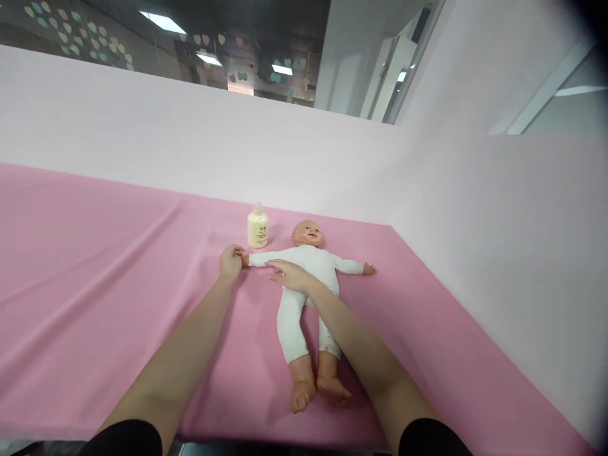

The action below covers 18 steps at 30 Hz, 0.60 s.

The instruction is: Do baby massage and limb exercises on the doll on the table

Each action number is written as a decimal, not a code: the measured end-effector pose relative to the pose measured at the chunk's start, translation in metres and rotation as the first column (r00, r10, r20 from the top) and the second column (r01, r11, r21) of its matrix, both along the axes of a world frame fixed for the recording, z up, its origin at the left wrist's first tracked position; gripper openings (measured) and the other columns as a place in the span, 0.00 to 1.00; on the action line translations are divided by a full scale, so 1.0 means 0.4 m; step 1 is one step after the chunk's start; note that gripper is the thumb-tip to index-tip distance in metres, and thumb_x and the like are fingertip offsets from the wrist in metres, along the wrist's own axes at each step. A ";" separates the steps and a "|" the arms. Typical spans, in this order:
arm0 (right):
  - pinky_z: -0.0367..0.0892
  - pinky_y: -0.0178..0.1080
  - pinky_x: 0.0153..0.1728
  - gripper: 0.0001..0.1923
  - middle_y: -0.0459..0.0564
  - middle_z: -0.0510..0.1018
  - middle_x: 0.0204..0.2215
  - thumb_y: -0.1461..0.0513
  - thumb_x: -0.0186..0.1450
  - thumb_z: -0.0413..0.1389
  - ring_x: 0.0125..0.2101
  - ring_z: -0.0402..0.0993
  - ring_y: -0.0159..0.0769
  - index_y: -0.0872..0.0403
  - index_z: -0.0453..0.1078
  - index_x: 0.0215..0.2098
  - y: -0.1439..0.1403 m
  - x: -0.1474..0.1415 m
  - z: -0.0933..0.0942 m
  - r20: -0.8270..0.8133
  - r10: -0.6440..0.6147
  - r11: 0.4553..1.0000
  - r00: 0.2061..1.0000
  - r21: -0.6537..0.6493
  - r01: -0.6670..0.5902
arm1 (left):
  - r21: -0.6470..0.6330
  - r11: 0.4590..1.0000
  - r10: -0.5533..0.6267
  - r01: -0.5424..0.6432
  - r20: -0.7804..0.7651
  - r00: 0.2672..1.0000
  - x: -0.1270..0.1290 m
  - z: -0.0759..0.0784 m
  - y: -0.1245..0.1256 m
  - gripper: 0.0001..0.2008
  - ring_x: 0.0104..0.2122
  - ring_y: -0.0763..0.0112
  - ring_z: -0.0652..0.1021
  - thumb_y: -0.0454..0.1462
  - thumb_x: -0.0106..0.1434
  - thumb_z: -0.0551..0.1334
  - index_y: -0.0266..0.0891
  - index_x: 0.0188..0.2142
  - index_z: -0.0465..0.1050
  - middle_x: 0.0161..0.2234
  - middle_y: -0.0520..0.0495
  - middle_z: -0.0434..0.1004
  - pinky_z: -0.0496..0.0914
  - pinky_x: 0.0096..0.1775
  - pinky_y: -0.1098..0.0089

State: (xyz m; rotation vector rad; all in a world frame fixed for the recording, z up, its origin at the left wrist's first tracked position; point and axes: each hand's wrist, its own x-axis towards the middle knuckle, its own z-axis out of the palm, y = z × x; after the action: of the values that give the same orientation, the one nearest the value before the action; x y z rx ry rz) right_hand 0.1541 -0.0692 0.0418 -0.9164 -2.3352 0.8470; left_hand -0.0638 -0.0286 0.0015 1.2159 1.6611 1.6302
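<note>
A baby doll (318, 263) with a white cloth body lies on its back, head toward the wall, both arms stretched out sideways. At the left, my left hand (230, 262) is closed around the doll's small hand at the end of its outstretched arm. My right hand (291, 276) reaches across the doll's torso, fingers extended and slightly apart, by the upper part of that same arm. Whether its fingertips press on the sleeve is hard to see. Just beyond my left hand a pale yellow bottle (258, 229) with a clear top stands upright.
A pink sheet (118, 278) with a few creases covers the table under the doll. White walls (190, 139) rise behind and on the right (513, 240). A window (266, 44) with heart stickers and light reflections is set above the back wall.
</note>
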 end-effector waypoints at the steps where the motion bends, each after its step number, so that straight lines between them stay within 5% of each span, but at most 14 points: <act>1: 0.62 0.44 0.56 0.25 0.51 0.67 0.58 0.56 0.63 0.54 0.55 0.66 0.39 0.50 0.63 0.58 -0.017 0.004 0.000 -0.013 -0.005 1.000 1.000 -0.011 0.005 | -0.003 1.000 0.007 -0.007 -0.024 1.000 -0.001 0.005 -0.002 0.16 0.29 0.67 0.72 0.24 0.39 0.52 0.40 0.26 0.70 0.27 0.50 0.70 0.66 0.34 0.69; 5: 0.64 0.44 0.55 0.22 0.51 0.68 0.57 0.57 0.65 0.52 0.54 0.67 0.38 0.51 0.64 0.57 -0.096 0.030 0.008 -0.081 -0.028 0.998 0.996 -0.062 0.023 | 0.050 0.999 0.023 -0.022 -0.030 0.999 0.001 0.020 -0.009 0.16 0.31 0.66 0.72 0.23 0.38 0.52 0.39 0.23 0.70 0.28 0.48 0.69 0.66 0.38 0.67; 11: 0.55 0.45 0.61 0.17 0.50 0.71 0.55 0.61 0.68 0.46 0.58 0.62 0.36 0.51 0.69 0.52 -0.213 0.082 0.029 0.014 -0.034 0.994 0.999 0.105 0.033 | 0.079 0.997 -0.010 0.012 -0.019 1.000 0.004 0.016 -0.007 0.13 0.30 0.64 0.69 0.23 0.38 0.53 0.40 0.19 0.70 0.26 0.48 0.68 0.66 0.41 0.65; 18: 0.40 0.51 0.65 0.21 0.50 0.50 0.66 0.58 0.68 0.48 0.67 0.38 0.40 0.48 0.61 0.59 -0.325 0.124 0.053 0.151 -0.104 0.994 0.983 -0.018 0.108 | 0.028 0.999 -0.038 0.045 -0.197 0.980 -0.003 0.020 -0.012 0.12 0.40 0.55 0.70 0.23 0.39 0.53 0.39 0.21 0.69 0.31 0.43 0.67 0.64 0.47 0.58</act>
State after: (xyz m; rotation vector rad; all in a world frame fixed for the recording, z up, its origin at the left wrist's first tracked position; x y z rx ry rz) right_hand 0.2038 -0.1991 0.0632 -1.1400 -2.3818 0.7912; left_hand -0.0650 -0.0336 0.0095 1.4590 1.7196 1.5596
